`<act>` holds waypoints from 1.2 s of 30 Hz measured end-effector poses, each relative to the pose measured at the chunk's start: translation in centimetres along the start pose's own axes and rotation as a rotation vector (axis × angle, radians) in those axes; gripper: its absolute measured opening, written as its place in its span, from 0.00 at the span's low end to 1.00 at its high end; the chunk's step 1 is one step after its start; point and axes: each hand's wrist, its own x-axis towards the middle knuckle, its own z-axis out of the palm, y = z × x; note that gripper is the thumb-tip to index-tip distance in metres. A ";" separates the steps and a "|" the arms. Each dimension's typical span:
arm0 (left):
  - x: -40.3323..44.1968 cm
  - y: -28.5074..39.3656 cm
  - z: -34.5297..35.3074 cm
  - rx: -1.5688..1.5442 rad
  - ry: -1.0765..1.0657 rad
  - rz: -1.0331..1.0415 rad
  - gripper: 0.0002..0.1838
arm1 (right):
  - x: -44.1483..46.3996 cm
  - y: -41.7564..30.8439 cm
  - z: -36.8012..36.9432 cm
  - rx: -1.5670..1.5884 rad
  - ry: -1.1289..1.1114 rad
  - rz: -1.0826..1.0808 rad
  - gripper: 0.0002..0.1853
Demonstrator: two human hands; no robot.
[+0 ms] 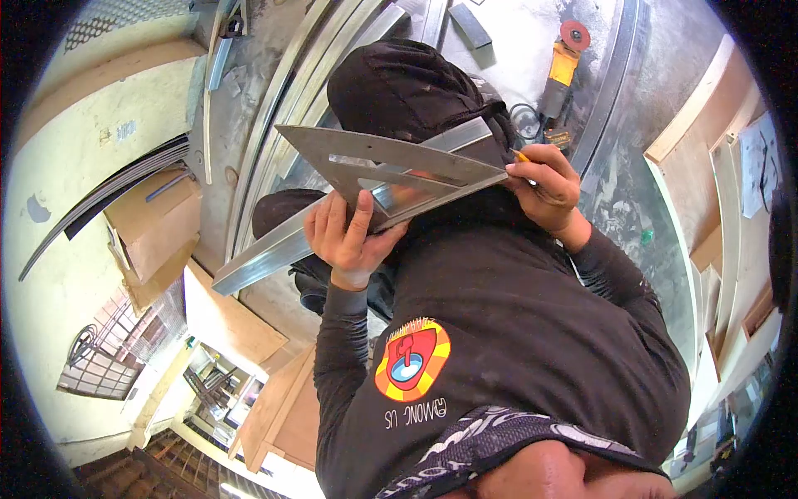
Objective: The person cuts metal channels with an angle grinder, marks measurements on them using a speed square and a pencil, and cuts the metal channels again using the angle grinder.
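A rectangular metal tube (270, 254) lies slantwise across my lap. Against it rests a grey metal triangular square (320, 150) with cut-out slots. My left hand (353, 237) grips the square's thick lower edge, its thumb and fingers pressing there beside the tube. At the square's right corner, my right hand (544, 190) pinches a yellow pencil (521, 156). The pencil's tip is close to the tube's far end, and whether it touches the metal cannot be made out. Dark trousers lie under the tube.
A yellow angle grinder (563, 71) with a reddish disc lies on the floor ahead, its cord beside it. A short metal offcut (470, 25) sits nearby. Long metal profiles (287, 75) run along the floor to the left. Cardboard (158, 224) leans left, wooden boards (690, 108) stand right.
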 end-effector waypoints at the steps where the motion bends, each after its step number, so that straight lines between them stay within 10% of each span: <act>1: -0.1 0.0 0.1 0.001 0.004 -0.003 0.42 | 0.0 0.0 -0.1 -0.017 -0.011 -0.007 0.14; 36: -0.7 0.3 0.7 -0.075 0.082 -0.048 0.38 | 0.5 0.4 -0.1 0.024 -0.037 -0.028 0.13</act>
